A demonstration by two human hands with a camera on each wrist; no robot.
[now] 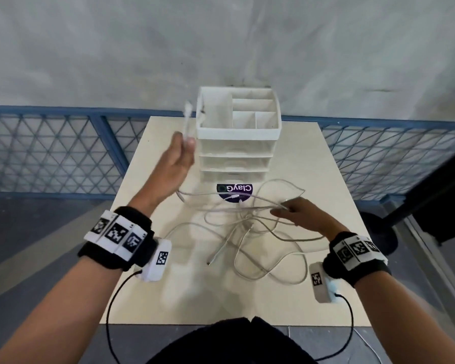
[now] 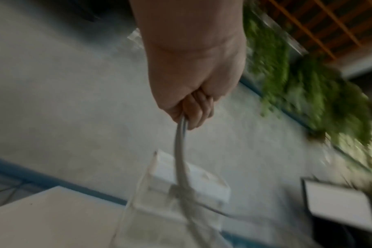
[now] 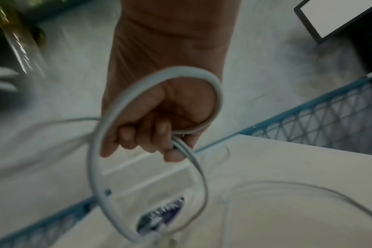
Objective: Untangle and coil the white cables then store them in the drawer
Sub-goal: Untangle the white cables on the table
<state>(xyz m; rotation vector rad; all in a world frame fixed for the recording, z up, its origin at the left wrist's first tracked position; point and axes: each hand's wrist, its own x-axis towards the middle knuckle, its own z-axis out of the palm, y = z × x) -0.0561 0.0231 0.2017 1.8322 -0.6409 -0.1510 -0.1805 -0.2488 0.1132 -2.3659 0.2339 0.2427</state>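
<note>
A tangle of white cables (image 1: 250,229) lies on the beige table (image 1: 326,285) in front of a white drawer unit (image 1: 237,151). My left hand (image 1: 179,158) is raised beside the unit's left side and pinches one cable end (image 1: 187,119), which sticks up blurred; the left wrist view shows the fingers (image 2: 193,110) curled round that cable (image 2: 179,161). My right hand (image 1: 294,211) hovers low over the tangle and grips looped cable strands (image 3: 155,134) between thumb and fingers. All drawers look closed.
A purple round sticker (image 1: 234,191) sits on the table before the drawer unit. The unit's top is an open divided tray (image 1: 250,111). A blue mesh fence (image 1: 50,151) runs behind the table, and a dark stand (image 1: 378,232) is at its right edge.
</note>
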